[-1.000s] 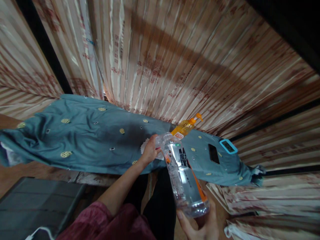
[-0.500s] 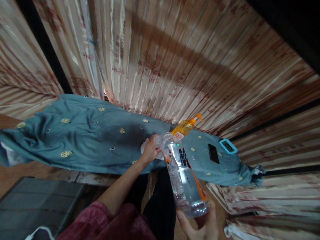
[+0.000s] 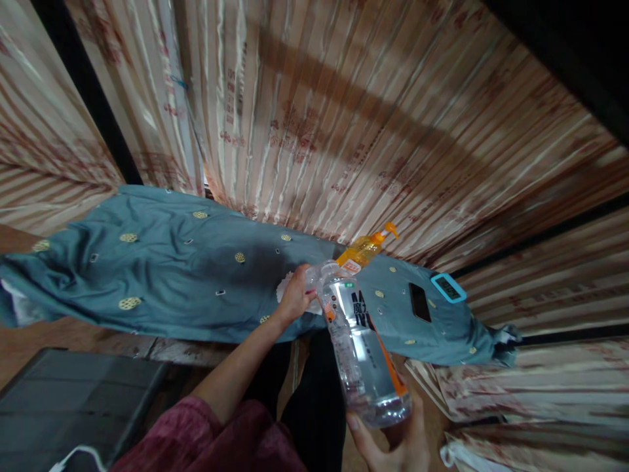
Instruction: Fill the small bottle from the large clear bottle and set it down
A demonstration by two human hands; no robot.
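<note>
- Plastic bottle [image 3: 364, 357], clear with a silver and orange label, lies tilted between the two hands, its base toward the person and its neck pointing away, up and to the left.
- Right hand [image 3: 400, 449] grips the bottle's base from below, thumb on one side and fingers on the other.
- Left hand [image 3: 295, 296] is beside the neck end, pinching a small clear container [image 3: 312, 278] near the bottle's mouth; whether the two touch is hard to tell.
- White sheet [image 3: 285, 286] shows on the green cloth [image 3: 167, 262], partly hidden by the left hand.
- Yellow pump bottle [image 3: 362, 251] appears just beyond the neck.
</note>
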